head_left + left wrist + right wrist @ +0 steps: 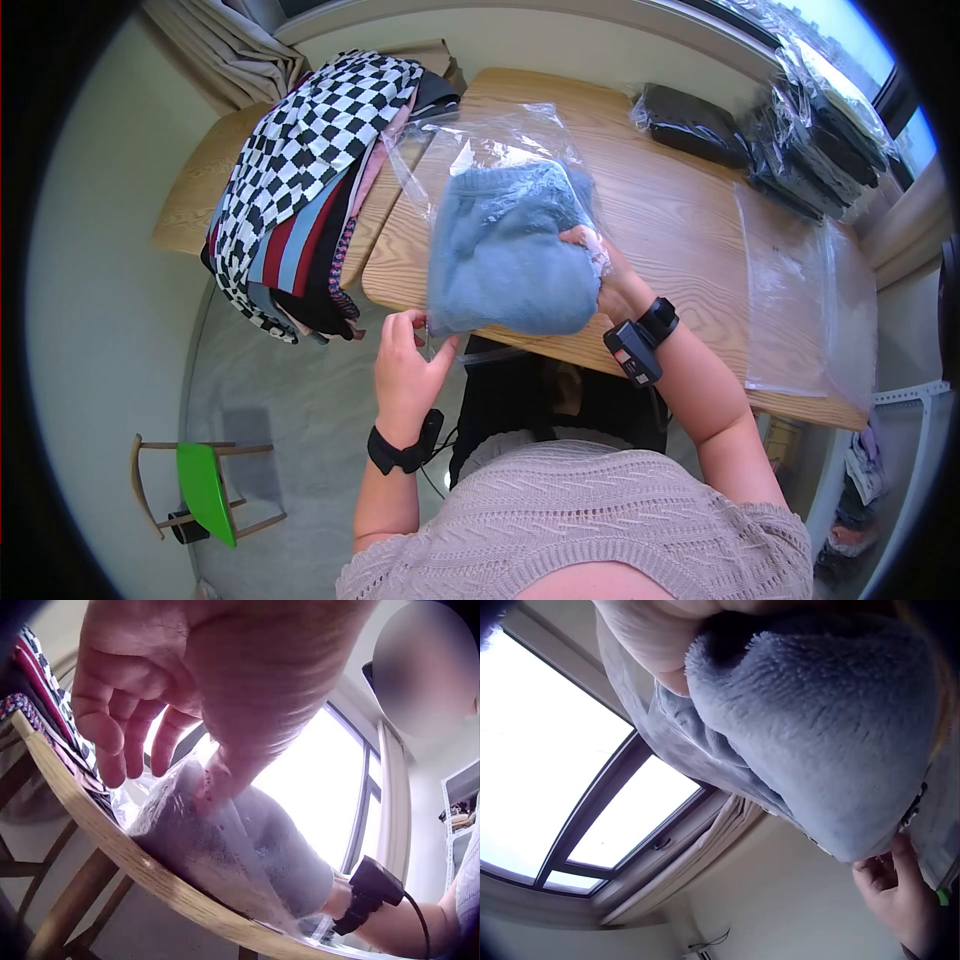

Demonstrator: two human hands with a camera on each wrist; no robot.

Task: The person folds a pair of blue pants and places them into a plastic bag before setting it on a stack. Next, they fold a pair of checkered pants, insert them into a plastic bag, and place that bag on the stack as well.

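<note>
A folded blue fleece garment (510, 250) sits inside a clear plastic bag (535, 125) at the table's near edge. My right hand (605, 265) grips its right side, thumb on top and the other fingers hidden beneath. Up close in the right wrist view, the fuzzy fleece (817, 742) bulges below that palm. At the bag's near left corner is my left hand (405, 365). In the left wrist view its thumb lies behind the clear plastic with red print (236, 855), while the other fingers (135, 750) hang apart from the thumb, loosely bent.
A tall pile of clothes under a checkered cloth (310, 150) stands on the left. Bagged dark clothes (695, 125) lie along the window side. Flat clear bags (790, 300) rest on the table's right. A green chair (205, 490) stands on the floor.
</note>
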